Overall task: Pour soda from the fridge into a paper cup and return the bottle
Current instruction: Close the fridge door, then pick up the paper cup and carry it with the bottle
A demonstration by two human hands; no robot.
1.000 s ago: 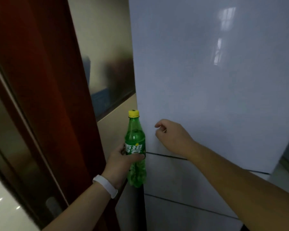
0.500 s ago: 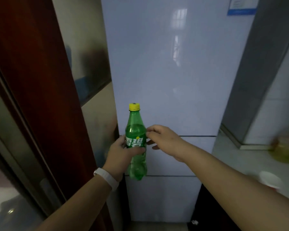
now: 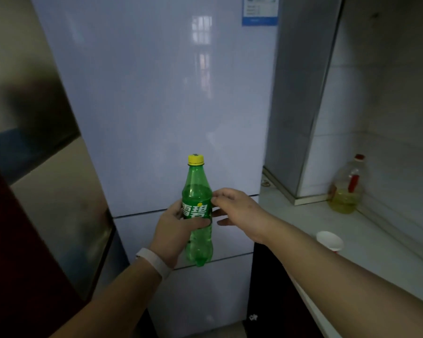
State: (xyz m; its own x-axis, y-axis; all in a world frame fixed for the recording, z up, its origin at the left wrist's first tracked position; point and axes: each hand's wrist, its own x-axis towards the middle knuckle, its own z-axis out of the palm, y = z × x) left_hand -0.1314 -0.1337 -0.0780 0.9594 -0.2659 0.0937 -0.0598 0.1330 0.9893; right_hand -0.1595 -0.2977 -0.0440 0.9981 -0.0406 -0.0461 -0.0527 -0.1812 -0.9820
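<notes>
Green bottle (image 3: 197, 215), yellow cap (image 3: 195, 159), white-lettered label (image 3: 196, 211), white fridge (image 3: 156, 106), white cup (image 3: 329, 241), white wristband (image 3: 154, 262), yellow oil jug (image 3: 346, 189), red lid (image 3: 359, 157)

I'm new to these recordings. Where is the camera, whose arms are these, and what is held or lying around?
No machine here: a person wears one wide-angle camera on the head, looking down at their own bare hands. The left hand grips an upright green soda bottle, yellow cap on, before the closed white fridge. The right hand is at the bottle's side; contact is unclear. On the counter to the right stand a paper cup and a jug of yellowish liquid.
</notes>
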